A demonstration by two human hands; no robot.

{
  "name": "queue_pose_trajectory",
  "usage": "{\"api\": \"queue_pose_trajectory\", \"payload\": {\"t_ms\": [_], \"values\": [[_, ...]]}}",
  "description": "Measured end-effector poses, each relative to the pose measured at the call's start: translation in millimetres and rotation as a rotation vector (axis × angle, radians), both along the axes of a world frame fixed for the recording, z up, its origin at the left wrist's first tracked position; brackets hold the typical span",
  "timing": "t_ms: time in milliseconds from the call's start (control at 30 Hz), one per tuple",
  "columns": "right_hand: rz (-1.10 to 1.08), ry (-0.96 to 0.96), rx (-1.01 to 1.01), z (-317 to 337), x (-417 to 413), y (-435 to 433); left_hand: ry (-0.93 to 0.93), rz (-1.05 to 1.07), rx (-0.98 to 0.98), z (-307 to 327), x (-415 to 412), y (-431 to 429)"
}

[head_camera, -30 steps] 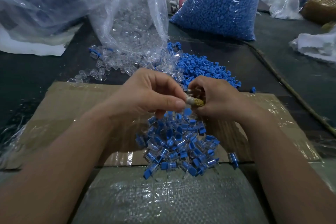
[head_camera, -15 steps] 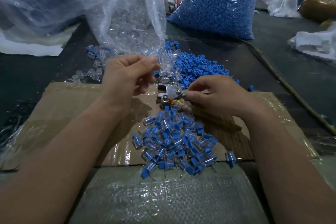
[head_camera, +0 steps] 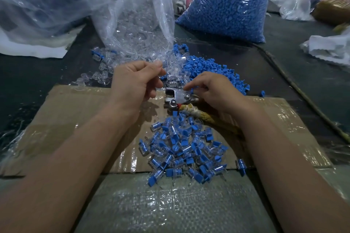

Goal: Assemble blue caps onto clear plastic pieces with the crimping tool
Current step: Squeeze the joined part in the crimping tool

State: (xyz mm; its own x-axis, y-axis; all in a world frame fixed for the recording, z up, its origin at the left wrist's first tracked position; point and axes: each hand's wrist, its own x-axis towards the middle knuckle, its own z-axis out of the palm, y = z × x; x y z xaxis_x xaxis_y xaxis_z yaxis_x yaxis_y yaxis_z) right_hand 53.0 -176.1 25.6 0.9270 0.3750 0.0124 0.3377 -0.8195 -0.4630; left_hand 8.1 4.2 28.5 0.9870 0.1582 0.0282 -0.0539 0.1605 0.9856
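Observation:
The crimping tool point(head_camera: 177, 98), with a metal head and a cord-wrapped handle, lies on the cardboard point(head_camera: 75, 119) at centre. My right hand point(head_camera: 216, 92) covers its handle, and thumb and forefinger pinch just above the head at the edge of the loose blue caps point(head_camera: 212, 70). My left hand point(head_camera: 136, 83) is to the left of the tool head. Its thumb and forefinger are pinched together among the clear plastic pieces point(head_camera: 174, 75) spilling from the open bag point(head_camera: 136, 24). Whether a piece sits between them is hard to see. Assembled blue-capped pieces point(head_camera: 181, 147) are heaped below the tool.
A full bag of blue caps point(head_camera: 227, 4) stands at the back right. Large plastic bags point(head_camera: 43, 0) fill the back left. A woven sack point(head_camera: 166, 204) covers the near edge. More bags and white cloth point(head_camera: 329, 47) lie at the far right.
My left hand has moved away from the tool up to the clear pieces. The tool has come down onto the cardboard, and my right fingers have shifted above its head.

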Motion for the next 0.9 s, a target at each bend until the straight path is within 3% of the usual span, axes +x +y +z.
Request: {"api": "queue_pose_trajectory", "payload": {"t_ms": [233, 600, 800, 900], "values": [[-0.042, 0.172, 0.12, 6.3, 3.4, -4.8, 0.001, 0.006, 0.016, -1.8, 0.2, -1.8], [-0.033, 0.088, 0.037, 3.4, 2.0, -4.5, 0.022, -0.007, 0.019, -0.3, -1.7, -0.8], [-0.127, -0.012, 0.425, 11.2, -5.3, -12.4, -0.007, -0.02, 0.093, 0.0, -2.9, -1.8], [-0.126, -0.037, 0.443, 10.3, -10.4, -5.3, -0.081, -0.073, 0.219, -1.5, -5.9, -5.1]]}}
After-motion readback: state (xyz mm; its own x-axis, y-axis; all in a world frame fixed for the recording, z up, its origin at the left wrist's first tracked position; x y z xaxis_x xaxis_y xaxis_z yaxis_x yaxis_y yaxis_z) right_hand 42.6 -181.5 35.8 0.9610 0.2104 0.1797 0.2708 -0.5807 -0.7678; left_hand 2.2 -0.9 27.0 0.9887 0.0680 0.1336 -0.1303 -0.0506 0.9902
